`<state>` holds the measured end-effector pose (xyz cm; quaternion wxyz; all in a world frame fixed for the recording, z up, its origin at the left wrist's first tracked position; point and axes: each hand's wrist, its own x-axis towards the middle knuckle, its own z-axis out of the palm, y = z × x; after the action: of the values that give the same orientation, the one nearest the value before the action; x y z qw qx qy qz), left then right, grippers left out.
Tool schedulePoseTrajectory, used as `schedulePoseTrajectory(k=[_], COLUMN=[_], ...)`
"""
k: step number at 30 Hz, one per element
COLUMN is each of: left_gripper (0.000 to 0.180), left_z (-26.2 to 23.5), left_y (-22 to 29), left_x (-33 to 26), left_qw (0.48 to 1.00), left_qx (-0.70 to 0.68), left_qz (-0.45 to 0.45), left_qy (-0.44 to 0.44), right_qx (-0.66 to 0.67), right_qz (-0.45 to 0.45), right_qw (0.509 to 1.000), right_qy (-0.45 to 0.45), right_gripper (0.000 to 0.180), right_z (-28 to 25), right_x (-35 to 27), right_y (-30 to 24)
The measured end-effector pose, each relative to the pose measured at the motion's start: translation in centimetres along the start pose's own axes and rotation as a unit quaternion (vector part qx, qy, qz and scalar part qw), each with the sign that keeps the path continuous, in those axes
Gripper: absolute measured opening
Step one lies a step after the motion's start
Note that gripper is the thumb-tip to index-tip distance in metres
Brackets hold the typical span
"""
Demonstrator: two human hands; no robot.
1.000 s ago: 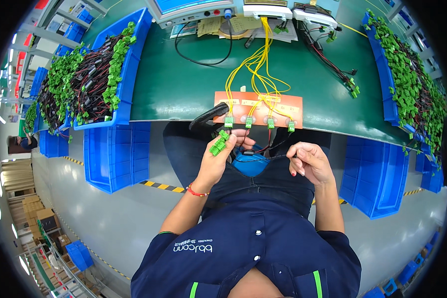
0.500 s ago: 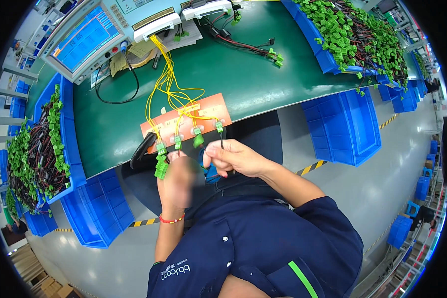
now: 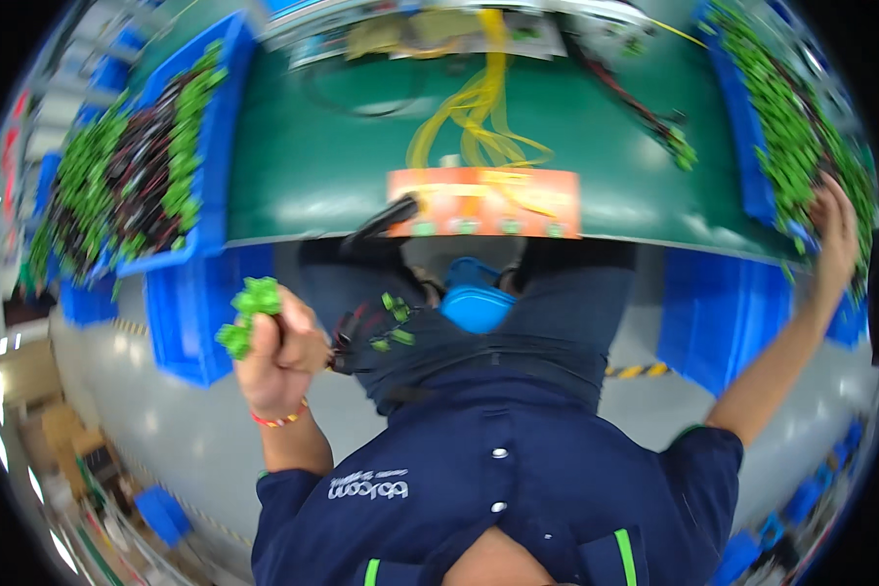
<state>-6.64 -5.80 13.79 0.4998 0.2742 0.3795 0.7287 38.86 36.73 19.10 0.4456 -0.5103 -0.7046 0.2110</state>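
My left hand (image 3: 288, 356) is closed round a wire harness whose green terminal connectors (image 3: 257, 305) stick out above the fingers. The harness's dark wires trail to the right of that hand, with more green connectors (image 3: 394, 322) over my lap. Far to the right, my right hand (image 3: 835, 230) reaches to the rim of a blue bin (image 3: 755, 166) heaped with harnesses (image 3: 786, 117). Its fingers are blurred among the green connectors, so a grip cannot be made out. An orange board (image 3: 483, 186) lies at the table's front edge, with green sockets along its front and yellow wires (image 3: 483, 112) running back.
Another blue bin (image 3: 220, 146) full of harnesses stands on the left of the green table (image 3: 615, 186). A black object (image 3: 383, 221) overlaps the board's left end. Blue crates (image 3: 193, 332) stand below the table. A loose harness (image 3: 645, 107) lies at the back right.
Both hands have left the board. The left hand has moved left and down, carrying the harness; the right has swung out to the right-hand bin. The view has turned too.
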Motion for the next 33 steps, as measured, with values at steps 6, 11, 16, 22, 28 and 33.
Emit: schedulePoseTrajectory(k=[6,11,16,22,28,33], left_gripper=[0.029,0.036,0.041,0.046,0.039,0.035], left_z=[1.5,-3.6,-12.6,-21.0,-26.8,-22.6], left_y=[16.1,24.0,24.7,16.5,18.9,16.1], left_x=[-2.4,5.6,16.3,23.0,22.7,19.9], left_qw=[0.862,0.444,0.237,0.39,0.469,0.538], left_qx=[0.309,0.724,0.887,0.896,0.86,0.807], left_qz=[0.386,0.497,0.346,0.194,0.167,0.203], left_qy=[0.114,0.178,0.196,0.092,0.113,0.134], right_qx=[-0.204,-0.271,-0.235,-0.178,0.124,-0.153], right_qz=[-0.117,-0.159,-0.066,-0.094,-0.077,-0.086], right_qw=[0.964,0.945,0.968,0.977,0.972,0.984], right_qy=[-0.126,-0.091,-0.064,0.067,0.186,0.025], right_gripper=[0.036,0.034,0.033,0.038,0.029,0.043], right_z=[-6.2,-5.3,-6.9,-10.7,-10.6,-10.0], right_x=[10.4,9.8,11.2,12.8,15.0,15.7], right_y=[18.8,19.1,19.4,13.7,6.9,7.0])
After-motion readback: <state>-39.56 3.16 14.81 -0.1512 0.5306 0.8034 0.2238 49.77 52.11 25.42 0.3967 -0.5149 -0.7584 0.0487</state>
